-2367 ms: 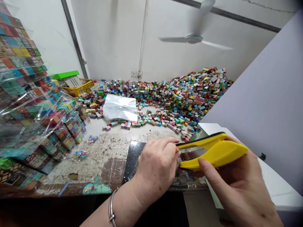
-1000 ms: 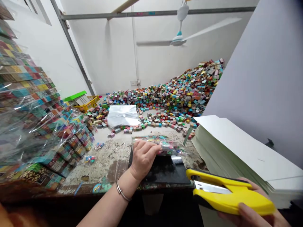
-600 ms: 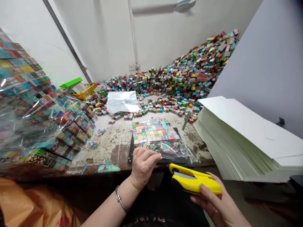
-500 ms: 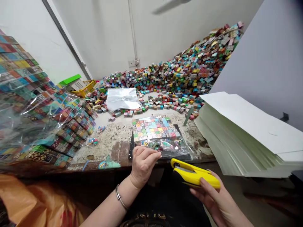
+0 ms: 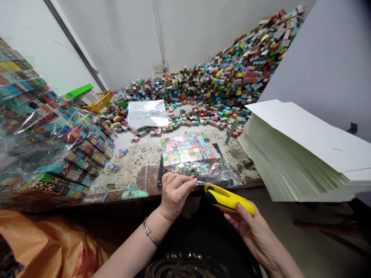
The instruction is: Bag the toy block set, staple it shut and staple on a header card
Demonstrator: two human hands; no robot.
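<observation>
A yellow and black stapler (image 5: 227,199) sits in my right hand (image 5: 251,227), its front end pointing left toward the near edge of a clear plastic bag (image 5: 213,170). My left hand (image 5: 176,193) is closed at that edge, thumb and fingers pinching the bag's folded plastic. Inside the bag lie rows of small patterned blocks (image 5: 188,148), with small colourful pieces in its nearer part. Under the bag is a dark board (image 5: 160,170) on the worn table (image 5: 133,158). The stapler's jaws stand a little to the right of my left fingertips.
Bagged block sets (image 5: 84,154) are stacked at the left. Loose blocks (image 5: 203,85) are heaped along the wall. A pile of clear bags (image 5: 147,113) lies behind the work. White card sheets (image 5: 307,135) stand at the right. Two small packets (image 5: 113,166) lie left of the board.
My right hand has brought the stapler left and slightly up, closer to the bag's edge. My left hand keeps its pinch. The view has tilted slightly.
</observation>
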